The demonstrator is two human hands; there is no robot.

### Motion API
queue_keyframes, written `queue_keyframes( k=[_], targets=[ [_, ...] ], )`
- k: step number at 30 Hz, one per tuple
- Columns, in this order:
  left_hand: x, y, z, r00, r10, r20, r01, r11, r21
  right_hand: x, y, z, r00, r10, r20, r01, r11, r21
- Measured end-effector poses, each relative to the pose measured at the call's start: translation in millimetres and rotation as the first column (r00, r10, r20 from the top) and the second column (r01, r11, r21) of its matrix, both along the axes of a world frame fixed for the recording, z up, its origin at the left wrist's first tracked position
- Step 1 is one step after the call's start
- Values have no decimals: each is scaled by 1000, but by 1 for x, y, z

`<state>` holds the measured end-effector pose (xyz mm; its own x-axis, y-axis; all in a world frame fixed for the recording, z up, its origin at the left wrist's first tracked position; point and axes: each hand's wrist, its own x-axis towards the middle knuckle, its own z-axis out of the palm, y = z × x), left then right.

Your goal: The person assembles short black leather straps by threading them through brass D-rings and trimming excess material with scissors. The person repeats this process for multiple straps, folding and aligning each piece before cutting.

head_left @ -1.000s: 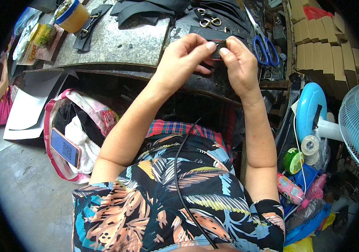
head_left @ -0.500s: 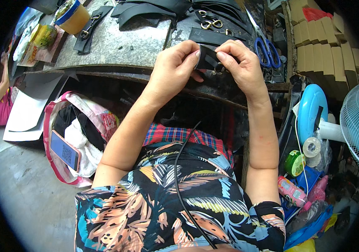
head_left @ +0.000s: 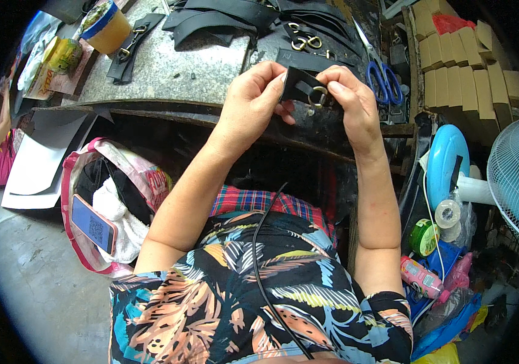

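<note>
Between my hands, just off the near edge of the workbench, is a black leather strap piece (head_left: 296,84) with a metal ring buckle (head_left: 317,96). My left hand (head_left: 256,97) pinches its left end between thumb and fingers. Its right end, by the buckle, is pinched in my right hand (head_left: 351,100). More black straps with brass-coloured clasps (head_left: 303,40) lie on the bench just beyond. A flat black strap (head_left: 311,59) lies behind my fingers, and part of it is hidden by them.
Blue-handled scissors (head_left: 383,80) lie right of my right hand. Black straps (head_left: 217,24) are heaped on the stone slab (head_left: 205,70); a tub (head_left: 106,27) stands far left. Small boxes (head_left: 459,85) and a fan (head_left: 508,176) are at right. A bag with a phone (head_left: 94,223) sits lower left.
The strap piece has turned in my hands, so its metal ring buckle now shows plainly. My right hand has dropped slightly. Both hands keep their pinch.
</note>
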<state>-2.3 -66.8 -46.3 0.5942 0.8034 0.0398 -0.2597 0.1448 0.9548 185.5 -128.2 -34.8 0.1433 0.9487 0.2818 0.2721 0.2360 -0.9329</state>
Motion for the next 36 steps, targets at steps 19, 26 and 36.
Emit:
queue_keyframes(
  k=[19, 26, 36],
  targets=[
    [0, 1, -1, 998, 41, 40, -40, 999, -29, 6, -8, -1, 961, 53, 272, -59, 998, 12],
    [2, -5, 0, 992, 120, 28, -119, 993, -21, 5, -6, -5, 992, 8, 129, -5, 1000, -27],
    [2, -5, -3, 989, 145, 41, -146, 989, 15, 6, -7, 0, 999, 25, -20, -26, 999, -37]
  ],
)
